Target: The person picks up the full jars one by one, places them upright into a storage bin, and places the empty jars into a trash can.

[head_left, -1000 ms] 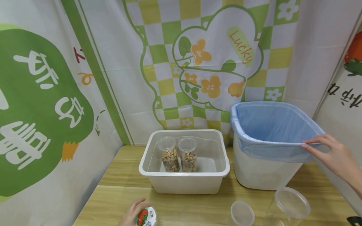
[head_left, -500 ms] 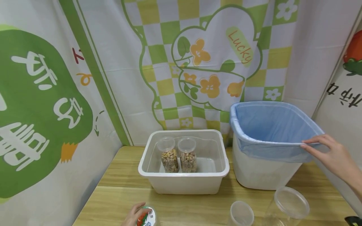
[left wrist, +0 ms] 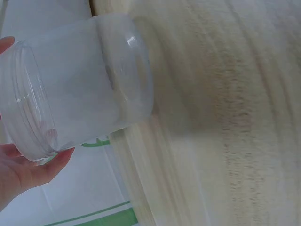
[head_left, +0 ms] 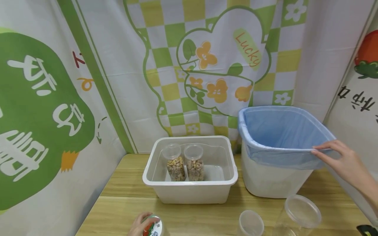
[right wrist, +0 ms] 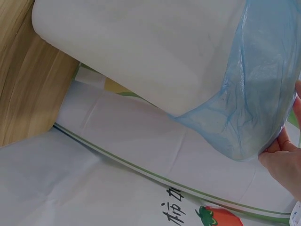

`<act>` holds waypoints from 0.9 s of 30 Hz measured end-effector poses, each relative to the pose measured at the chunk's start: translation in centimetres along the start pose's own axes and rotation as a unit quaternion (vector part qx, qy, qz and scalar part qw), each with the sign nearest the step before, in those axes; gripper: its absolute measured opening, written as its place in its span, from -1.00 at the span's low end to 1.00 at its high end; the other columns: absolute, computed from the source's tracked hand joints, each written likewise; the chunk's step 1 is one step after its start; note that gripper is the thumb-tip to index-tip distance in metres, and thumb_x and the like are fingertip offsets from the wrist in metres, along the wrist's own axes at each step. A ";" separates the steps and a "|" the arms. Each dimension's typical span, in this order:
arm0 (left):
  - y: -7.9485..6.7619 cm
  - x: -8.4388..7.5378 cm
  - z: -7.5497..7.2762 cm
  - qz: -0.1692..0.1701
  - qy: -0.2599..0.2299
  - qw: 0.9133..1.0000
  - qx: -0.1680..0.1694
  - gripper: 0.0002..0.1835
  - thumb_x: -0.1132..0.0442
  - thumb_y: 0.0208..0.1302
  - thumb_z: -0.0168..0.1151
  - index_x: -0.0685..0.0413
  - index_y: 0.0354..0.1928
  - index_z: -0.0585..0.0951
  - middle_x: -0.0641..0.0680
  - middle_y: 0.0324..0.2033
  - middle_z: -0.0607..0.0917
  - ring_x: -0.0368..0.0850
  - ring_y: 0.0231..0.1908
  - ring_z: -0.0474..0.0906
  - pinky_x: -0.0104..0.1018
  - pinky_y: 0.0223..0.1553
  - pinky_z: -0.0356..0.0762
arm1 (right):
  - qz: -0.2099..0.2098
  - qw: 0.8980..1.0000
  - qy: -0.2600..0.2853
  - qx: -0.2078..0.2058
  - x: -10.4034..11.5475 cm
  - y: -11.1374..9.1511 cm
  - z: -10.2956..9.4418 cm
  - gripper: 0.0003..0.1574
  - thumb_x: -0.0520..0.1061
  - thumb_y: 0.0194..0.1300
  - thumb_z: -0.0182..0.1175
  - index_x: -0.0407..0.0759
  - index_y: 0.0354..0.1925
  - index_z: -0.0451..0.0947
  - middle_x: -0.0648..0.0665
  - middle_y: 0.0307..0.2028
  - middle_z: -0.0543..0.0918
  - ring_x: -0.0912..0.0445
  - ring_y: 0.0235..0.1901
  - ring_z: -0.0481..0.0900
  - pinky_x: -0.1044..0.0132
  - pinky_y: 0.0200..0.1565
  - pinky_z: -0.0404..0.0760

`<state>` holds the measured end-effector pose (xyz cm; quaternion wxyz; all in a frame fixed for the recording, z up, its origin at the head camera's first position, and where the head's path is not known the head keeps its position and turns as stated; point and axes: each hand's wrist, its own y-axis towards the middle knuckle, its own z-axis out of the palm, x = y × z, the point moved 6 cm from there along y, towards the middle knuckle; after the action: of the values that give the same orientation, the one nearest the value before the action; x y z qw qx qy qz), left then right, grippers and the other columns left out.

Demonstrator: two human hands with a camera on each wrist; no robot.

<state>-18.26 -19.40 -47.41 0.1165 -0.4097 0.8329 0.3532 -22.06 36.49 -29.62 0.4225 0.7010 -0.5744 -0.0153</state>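
Observation:
My left hand grips a clear plastic jar by its lid end. In the head view, the jar's white lid with a tomato print shows under the fingers; its body is mostly out of frame. The left wrist view shows that jar upright on or just over the wood table, nothing visible inside. At the right, a white bin is lined with a blue plastic bag folded over its rim. My right hand pinches the bag's edge at the bin's near right corner, also seen in the right wrist view.
A white tub stands mid-table, holding two lidded jars of nuts or similar pieces. Near the front right are a small translucent container and a larger clear jar. A printed cloth hangs behind the wood table.
My left hand's fingers have shifted slightly on the jar lid. The head view has turned a little to the right. My right hand keeps the same hold on the bag.

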 end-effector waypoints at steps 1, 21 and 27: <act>0.2 -0.2 0.0 -0.006 -0.003 1.000 0.006 -0.47 -0.17 -0.20 0.35 -0.24 -0.11 0.48 0.34 -0.22 0.43 0.18 -0.23 0.34 0.09 -0.46 0.42 | 0.000 1.000 0.002 0.000 0.0 0.0 0.0 -0.80 -0.17 0.06 0.26 -0.20 -0.28 0.55 0.50 -0.29 0.32 0.65 -0.18 0.15 0.70 -0.05 0.04; 6.2 -7.3 -1.9 0.057 -0.016 0.997 -0.040 -0.38 0.15 -0.31 0.47 -0.14 -0.05 0.49 0.13 -0.03 0.39 -0.08 -0.09 0.32 -0.40 -0.31 0.43 | -0.006 1.000 0.004 -0.012 0.2 -0.1 0.0 -0.81 -0.18 0.05 0.26 -0.21 -0.30 0.55 0.51 -0.30 0.31 0.66 -0.19 0.15 0.74 -0.09 0.03; 8.2 -9.7 -2.2 0.063 -0.032 0.997 -0.034 -0.33 0.20 -0.34 0.47 -0.18 -0.02 0.47 0.06 0.05 0.34 -0.05 -0.03 0.29 -0.39 -0.30 0.46 | -0.005 1.000 0.007 -0.011 0.3 -0.2 0.1 -0.81 -0.18 0.06 0.25 -0.22 -0.30 0.55 0.50 -0.29 0.31 0.65 -0.19 0.15 0.75 -0.09 0.02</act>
<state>-18.19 -11.73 -37.07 0.1065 -0.3483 0.8407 0.4006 -21.84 36.23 -29.67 0.4343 0.6991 -0.5677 -0.0192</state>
